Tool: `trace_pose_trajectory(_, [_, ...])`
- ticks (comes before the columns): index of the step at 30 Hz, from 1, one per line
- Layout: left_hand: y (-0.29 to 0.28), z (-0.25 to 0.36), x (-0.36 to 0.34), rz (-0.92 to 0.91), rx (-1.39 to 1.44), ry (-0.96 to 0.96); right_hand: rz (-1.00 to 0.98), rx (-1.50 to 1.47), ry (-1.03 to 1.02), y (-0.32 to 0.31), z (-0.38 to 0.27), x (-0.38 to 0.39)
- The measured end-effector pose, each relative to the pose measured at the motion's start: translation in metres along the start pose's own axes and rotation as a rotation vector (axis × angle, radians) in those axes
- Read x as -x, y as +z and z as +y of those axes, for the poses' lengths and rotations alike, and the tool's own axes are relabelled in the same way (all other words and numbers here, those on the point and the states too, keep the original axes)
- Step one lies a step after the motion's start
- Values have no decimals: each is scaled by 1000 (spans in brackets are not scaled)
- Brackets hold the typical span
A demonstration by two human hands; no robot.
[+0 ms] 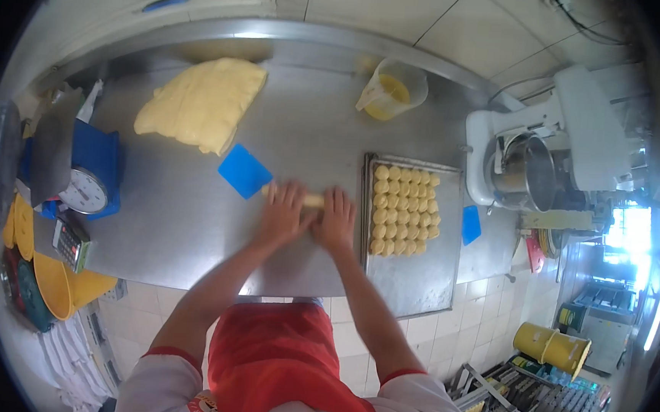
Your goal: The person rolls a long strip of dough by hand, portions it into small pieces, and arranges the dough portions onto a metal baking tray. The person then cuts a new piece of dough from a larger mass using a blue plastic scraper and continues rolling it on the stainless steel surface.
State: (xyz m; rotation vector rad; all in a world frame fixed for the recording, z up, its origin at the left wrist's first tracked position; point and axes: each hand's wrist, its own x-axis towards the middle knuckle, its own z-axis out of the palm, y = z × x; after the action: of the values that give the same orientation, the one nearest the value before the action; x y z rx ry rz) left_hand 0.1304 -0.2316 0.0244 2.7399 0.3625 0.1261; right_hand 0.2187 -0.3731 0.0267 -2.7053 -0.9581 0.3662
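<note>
Left hand (pixel 285 207) and right hand (pixel 336 216) are lying flattened, palms down, over one roll (pixel 313 201) of dough just left of the tray (pixel 409 284); neither is clenching, and how hard they are pressing I cannot tell. They seem to be rolling the dough thin; the next move is probably calling for light, even pressure along the length. Under the tray, the steel table (pixel 175 226) is gleaming dully, smooth and hard. To the tray's right, a white mixer (pixel 595 133) is holding a round metal bowl (pixel 527 174). Well left of the tray, a thick slab (pixel 203 101) of dough is slumping, soft and smooth-skinned. Just beyond the tray, a translucent jug (pixel 418 78) is holding yellow liquid (pixel 393 92). One thin blue scraper (pixel 245 172) is lying left of the tray. On the tray, small rounded pieces (pixel 402 211) are sitting in close rows.
</note>
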Motion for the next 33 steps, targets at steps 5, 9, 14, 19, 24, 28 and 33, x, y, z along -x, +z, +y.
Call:
trace_pose_trajectory(5, [-35, 8, 14, -532, 16, -52, -41, -171, 70, -37, 22, 33])
trace_pose_trajectory(9, [-31, 38, 40, -9, -27, 115, -113, -713, 20, -81, 25, 43])
trace_pose_trajectory(14, [-33, 94, 28, -312, 548, 55, 46, -718, 159, -101, -6, 85])
trace_pose_trajectory(19, [-40, 117, 25, -365, 542, 39, 337, -587, 450, -100, -19, 113])
trace_pose_trajectory(24, [-41, 127, 32, -425, 387, 222, 458, -469, 504, -97, -36, 127])
trace_pose_trajectory(28, [-45, 135, 36, -412, 396, 266, 405, -331, 686, -90, -39, 131])
trace_pose_trajectory(33, [-11, 152, 22, -517, 331, 370, 243, -152, 501, -58, 31, 146])
